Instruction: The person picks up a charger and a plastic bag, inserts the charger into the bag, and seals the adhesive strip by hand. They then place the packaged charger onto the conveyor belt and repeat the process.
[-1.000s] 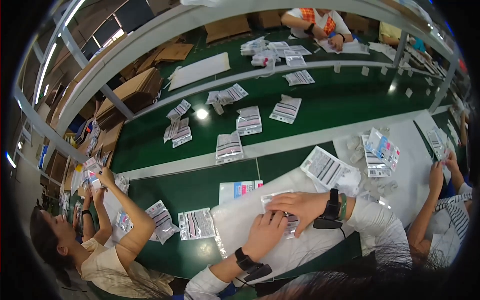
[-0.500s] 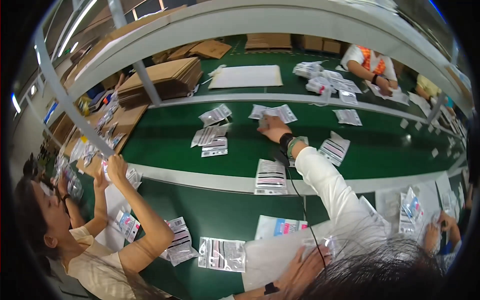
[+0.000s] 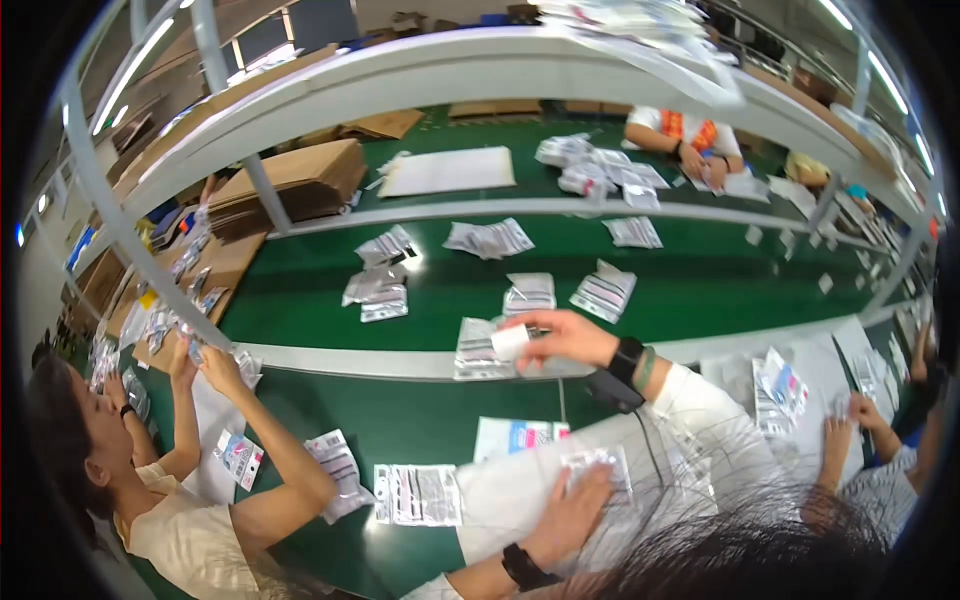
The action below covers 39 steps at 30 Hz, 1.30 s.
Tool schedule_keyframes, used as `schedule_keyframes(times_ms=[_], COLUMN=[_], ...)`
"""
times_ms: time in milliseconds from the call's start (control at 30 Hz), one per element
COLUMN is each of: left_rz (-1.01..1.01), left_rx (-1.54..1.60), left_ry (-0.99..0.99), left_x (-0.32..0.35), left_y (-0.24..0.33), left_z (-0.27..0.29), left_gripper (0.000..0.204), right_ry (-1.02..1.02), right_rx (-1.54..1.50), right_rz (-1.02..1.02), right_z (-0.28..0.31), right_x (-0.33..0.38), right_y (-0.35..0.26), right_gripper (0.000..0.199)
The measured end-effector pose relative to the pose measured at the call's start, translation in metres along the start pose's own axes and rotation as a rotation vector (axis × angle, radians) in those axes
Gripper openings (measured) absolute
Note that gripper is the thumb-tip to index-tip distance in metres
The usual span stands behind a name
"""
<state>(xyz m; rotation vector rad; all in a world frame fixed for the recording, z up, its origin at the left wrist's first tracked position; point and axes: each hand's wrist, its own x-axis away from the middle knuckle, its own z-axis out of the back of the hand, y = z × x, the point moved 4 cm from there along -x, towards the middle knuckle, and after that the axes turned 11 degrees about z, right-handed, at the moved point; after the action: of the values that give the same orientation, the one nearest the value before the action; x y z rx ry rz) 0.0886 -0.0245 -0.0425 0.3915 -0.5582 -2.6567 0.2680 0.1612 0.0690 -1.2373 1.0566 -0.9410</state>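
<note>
My right hand (image 3: 568,340) pinches a small white square piece (image 3: 510,343) between thumb and fingers, above the near rail of the green belt. Just behind and beside that piece, a silver printed pouch (image 3: 478,357) lies on the rail. My left hand (image 3: 578,508) is spread flat over a clear and silver pouch (image 3: 608,470) on a white sheet (image 3: 490,525), holding nothing. Beyond the sheet's far edge shows a white, blue and pink printed pouch (image 3: 505,436). Left of the sheet lies another silver pouch (image 3: 417,494).
Several silver pouches (image 3: 487,238) lie scattered on the green belt (image 3: 450,290). At left a person (image 3: 180,500) handles something small by the frame post. Stacked flat cardboard (image 3: 290,185) stands behind. Other people's hands work at right and across the belt.
My right hand has drawn back from the far pouches on the belt toward me, now with the small white piece in it. My left hand stays on the sheet. The view has shifted.
</note>
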Motion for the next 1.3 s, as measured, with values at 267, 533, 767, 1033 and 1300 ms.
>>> schedule_keyframes(times_ms=[267,533,767,1033,1300], left_rz=[0.139,0.163,0.182,0.12,0.056], left_rx=[0.427,0.458,0.343,0.234,0.01], left_ry=[-0.114,-0.009,0.122,0.191,0.192], left_x=[-0.017,-0.008,-0.003,-0.007,-0.004], left_y=[-0.022,-0.012,0.001,0.003,0.018], left_z=[0.041,0.043,0.046,0.048,0.064], left_gripper=[0.037,0.018,0.02,0.025,0.039], right_ry=[0.087,0.054,0.18,0.154,0.224], right_rx=[0.422,0.965,0.896,0.838,0.624], right_rz=[0.348,0.395,0.253,0.342,0.079], right_z=[-0.098,-0.122,-0.108,-0.095,-0.085], right_x=[0.233,0.28,0.278,0.239,0.231], right_y=[0.001,0.0,0.007,0.025,0.038], right_gripper=[0.03,0.034,0.042,0.042,0.039])
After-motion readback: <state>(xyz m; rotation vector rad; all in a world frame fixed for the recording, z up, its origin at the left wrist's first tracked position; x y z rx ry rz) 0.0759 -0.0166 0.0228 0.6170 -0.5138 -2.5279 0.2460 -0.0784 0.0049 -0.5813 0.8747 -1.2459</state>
